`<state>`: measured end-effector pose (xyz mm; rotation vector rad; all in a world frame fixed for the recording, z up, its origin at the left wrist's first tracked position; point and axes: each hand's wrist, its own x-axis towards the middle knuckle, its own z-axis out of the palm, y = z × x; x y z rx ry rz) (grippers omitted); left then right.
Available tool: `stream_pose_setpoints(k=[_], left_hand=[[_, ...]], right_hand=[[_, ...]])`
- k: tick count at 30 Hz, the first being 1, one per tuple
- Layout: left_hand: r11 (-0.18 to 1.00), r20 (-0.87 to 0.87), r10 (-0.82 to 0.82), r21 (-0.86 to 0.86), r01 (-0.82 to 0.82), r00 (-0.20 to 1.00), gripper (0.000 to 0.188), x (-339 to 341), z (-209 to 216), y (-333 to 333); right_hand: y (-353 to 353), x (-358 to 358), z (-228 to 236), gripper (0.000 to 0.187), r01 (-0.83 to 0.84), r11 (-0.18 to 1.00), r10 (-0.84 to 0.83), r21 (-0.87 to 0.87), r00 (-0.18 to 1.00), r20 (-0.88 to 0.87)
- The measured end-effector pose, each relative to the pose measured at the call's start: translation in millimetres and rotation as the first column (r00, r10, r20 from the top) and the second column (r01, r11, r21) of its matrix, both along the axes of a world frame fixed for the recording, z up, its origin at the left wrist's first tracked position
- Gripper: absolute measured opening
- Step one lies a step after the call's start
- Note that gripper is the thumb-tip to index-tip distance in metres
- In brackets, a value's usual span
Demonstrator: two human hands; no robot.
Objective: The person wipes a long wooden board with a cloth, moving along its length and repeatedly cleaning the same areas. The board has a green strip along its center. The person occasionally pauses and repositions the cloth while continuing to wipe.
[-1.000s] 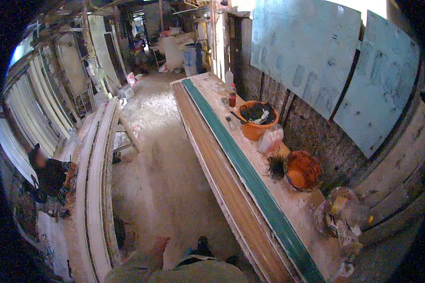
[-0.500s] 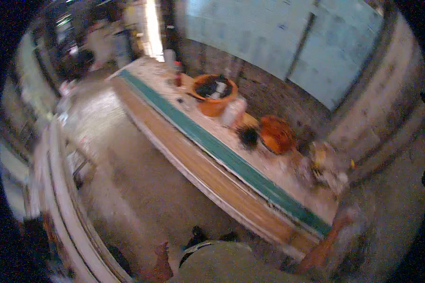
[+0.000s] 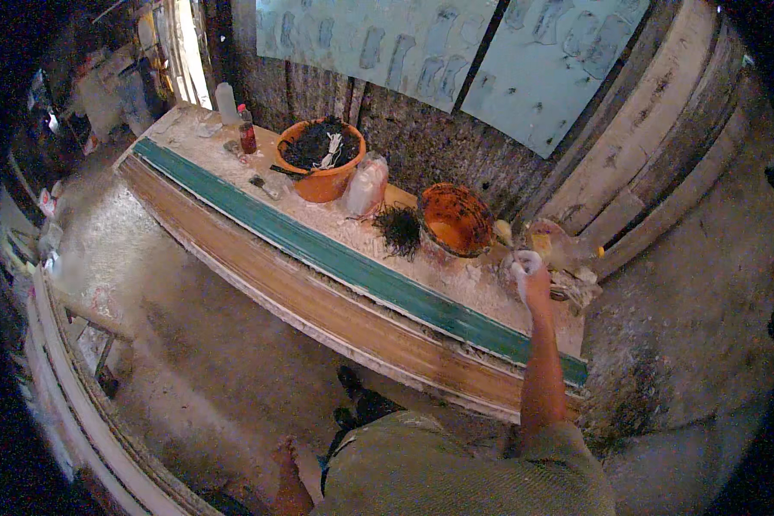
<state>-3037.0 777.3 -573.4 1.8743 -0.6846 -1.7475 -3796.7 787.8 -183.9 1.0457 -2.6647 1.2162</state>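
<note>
My right hand, pale with white powder, reaches over the right end of a long bench. Its fingers look curled by the clutter there; what they hold, if anything, I cannot make out. Just left of it, an orange-brown basin is tilted, its inside stained dark. Beside that basin lies a clump of dark strands. Low in the picture, off the bench, my left hand hangs with its fingers slightly apart and nothing visible in them.
An orange tub of dark strands with a white bundle stands farther left, beside a clear bag, a red-capped bottle and a whitish bottle. A green strip runs along the bench. Clear plastic lies at its right end.
My right hand has moved from the bench's near right corner up and inward to the clutter beside the tilted basin. The view has turned to the right; my left hand still hangs low.
</note>
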Motion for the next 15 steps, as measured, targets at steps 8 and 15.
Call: stream_pose_setpoints(k=[8,15], left_hand=[[0.995,0.009,0.076,0.056,-0.077,0.997,0.054,-3,31,-4],[0.983,-0.119,0.154,0.119,-0.139,0.981,0.056,5,70,-17]], right_hand=[[-161,-98,-90,0.019,-0.002,0.888,0.152,0.460,0.945,-0.290],[-218,-170,-217,0.045,-0.269,0.819,0.395,0.506,0.905,-0.158]])
